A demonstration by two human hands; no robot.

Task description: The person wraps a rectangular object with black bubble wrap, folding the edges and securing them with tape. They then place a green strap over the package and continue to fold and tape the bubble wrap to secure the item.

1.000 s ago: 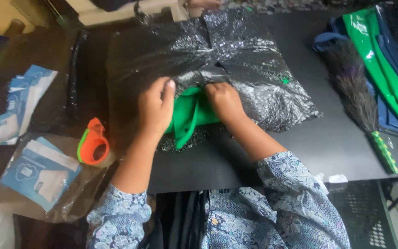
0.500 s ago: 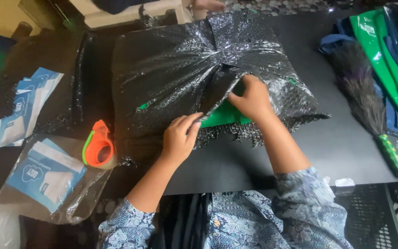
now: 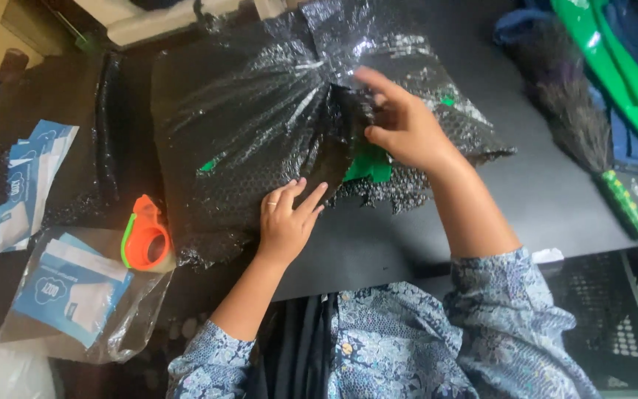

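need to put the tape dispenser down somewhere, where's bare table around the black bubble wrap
Bare black table lies right of the bubble wrap bundle, between the right hand and the broom. A narrower strip runs along the near edge by the left hand. The left side is crowded: orange tape dispenser, blue-and-white packets.

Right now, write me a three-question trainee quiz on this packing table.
1. True or false: the left hand lies flat on the black bubble wrap.
2. What colour is the item showing through the wrap's opening?
3. The orange tape dispenser lies: A) beside the left hand, B) beside the broom, C) on top of the wrap.

Key: 1 true; 2 green; 3 A. Note: the right hand pinches the wrap's fold with its fingers.
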